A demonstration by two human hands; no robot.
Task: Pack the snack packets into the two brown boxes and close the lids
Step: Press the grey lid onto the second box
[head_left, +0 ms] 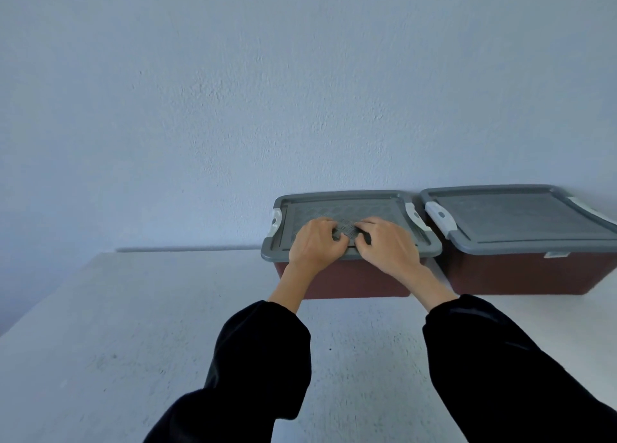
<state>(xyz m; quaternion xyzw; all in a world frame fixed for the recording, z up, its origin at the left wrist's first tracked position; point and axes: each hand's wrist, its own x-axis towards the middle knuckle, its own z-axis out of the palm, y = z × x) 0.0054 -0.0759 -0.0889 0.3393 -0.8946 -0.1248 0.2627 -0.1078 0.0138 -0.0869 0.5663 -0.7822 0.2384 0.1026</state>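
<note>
Two brown boxes stand side by side against the wall, each with a grey lid lying flat on top. The left box (350,282) carries its lid (344,205), and both my hands are on that lid's front middle. My left hand (315,242) and my right hand (387,245) curl their fingers round a dark ridged handle (347,230) set in the lid. The right box (521,275) has its lid (514,218) down, and neither hand touches it. No snack packets are in view.
The boxes sit at the back of a white table (133,325), close to a pale wall (233,92). White clips (440,217) show at the lids' ends. My black sleeves (267,359) cross the table's front.
</note>
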